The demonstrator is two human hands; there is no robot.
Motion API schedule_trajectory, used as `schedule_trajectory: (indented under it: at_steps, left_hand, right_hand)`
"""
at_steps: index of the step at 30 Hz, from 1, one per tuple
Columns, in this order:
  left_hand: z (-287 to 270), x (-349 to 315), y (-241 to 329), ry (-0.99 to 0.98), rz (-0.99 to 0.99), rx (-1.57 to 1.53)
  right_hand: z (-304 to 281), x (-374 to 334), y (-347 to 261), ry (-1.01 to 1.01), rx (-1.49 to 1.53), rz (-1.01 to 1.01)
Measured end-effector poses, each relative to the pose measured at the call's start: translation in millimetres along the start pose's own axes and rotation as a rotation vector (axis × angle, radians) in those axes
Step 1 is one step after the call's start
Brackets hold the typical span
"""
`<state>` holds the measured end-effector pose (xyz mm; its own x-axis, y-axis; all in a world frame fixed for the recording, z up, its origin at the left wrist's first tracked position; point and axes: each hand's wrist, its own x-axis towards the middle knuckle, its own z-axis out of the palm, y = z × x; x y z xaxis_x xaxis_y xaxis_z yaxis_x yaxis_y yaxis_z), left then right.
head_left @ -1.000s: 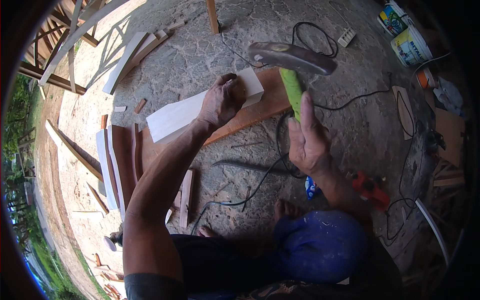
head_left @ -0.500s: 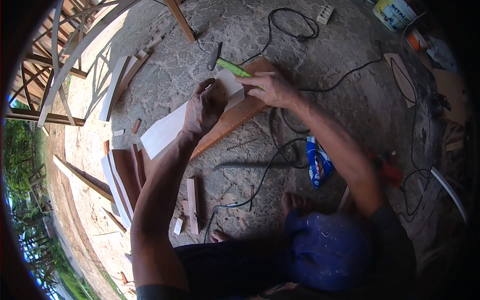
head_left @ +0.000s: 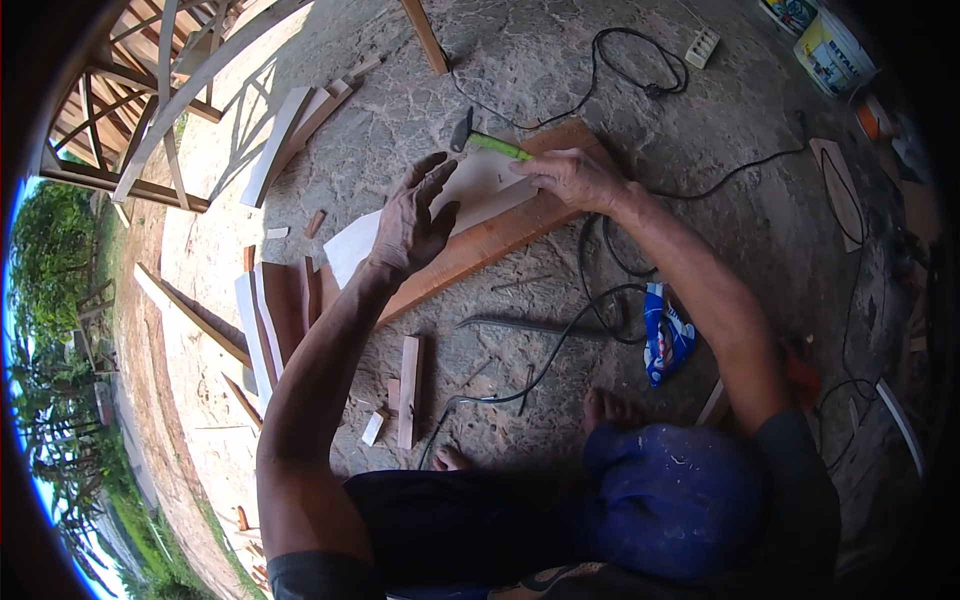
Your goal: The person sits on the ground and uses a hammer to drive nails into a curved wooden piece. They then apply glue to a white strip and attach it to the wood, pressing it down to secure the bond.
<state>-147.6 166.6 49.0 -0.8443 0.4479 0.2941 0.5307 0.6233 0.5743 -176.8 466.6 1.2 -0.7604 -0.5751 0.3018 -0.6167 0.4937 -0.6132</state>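
Observation:
My right hand [head_left: 578,180] is closed around the green handle of a hammer [head_left: 498,147], whose dark head points away to the left. Beneath the hammer lies a pale, light-faced board [head_left: 478,190], resting along a thick reddish-brown plank [head_left: 500,238]. A small dark spot shows on the board near my right hand; it is too small to name. My left hand [head_left: 412,218] is over the board's middle, fingers spread and nothing visible in them. I cannot tell whether it touches the wood.
A black cable [head_left: 540,372] winds across the rough floor beside a dark curved bar [head_left: 540,328]. Near my right forearm lies a blue-and-white packet [head_left: 666,335]. Wood offcuts [head_left: 410,390] lie near my foot, curved pieces [head_left: 285,145] to the left. A power strip [head_left: 702,48] and a bucket [head_left: 835,52] stand far right.
My left hand has opened its fingers from a closed grip over the board. The hammer stays in my right hand. The whole scene has shifted somewhat rightward in view.

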Motion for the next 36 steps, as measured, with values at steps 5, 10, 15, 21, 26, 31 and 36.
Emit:
schedule_trajectory:
  at_steps: [5,10,15,21,26,31,36]
  left_hand:
    - [-69.5,-83.6,-40.7,0.259,-0.278,0.126]
    - [-30.6,-174.8,-52.4,0.555,-0.628,-0.379]
    - [9.0,-182.2,-56.9,0.826,-0.589,-0.639]
    - [10.3,-178.5,-63.5,0.766,-0.568,-0.426]
    - [15.4,-175.6,-57.3,0.797,-0.53,-0.495]
    - [14.4,-181.9,-65.2,0.825,-0.632,-0.51]
    - [19.2,-175.0,-70.3,0.855,-0.629,-0.551]
  right_hand:
    - [-3.5,-7.0,2.4,0.03,0.048,-0.025]
    - [-3.1,-5.7,-3.0,-0.015,0.03,-0.011]
    - [-6.0,-1.6,-7.9,-0.042,0.006,-0.015]
    - [-5.0,-5.9,-0.7,-0.015,-0.025,-0.02]
    - [-4.8,-7.3,-3.4,-0.01,0.014,0.012]
    - [0.1,-4.8,-7.6,-0.014,0.005,-0.006]
    - [-4.7,-10.5,-8.4,-0.047,0.03,0.177]
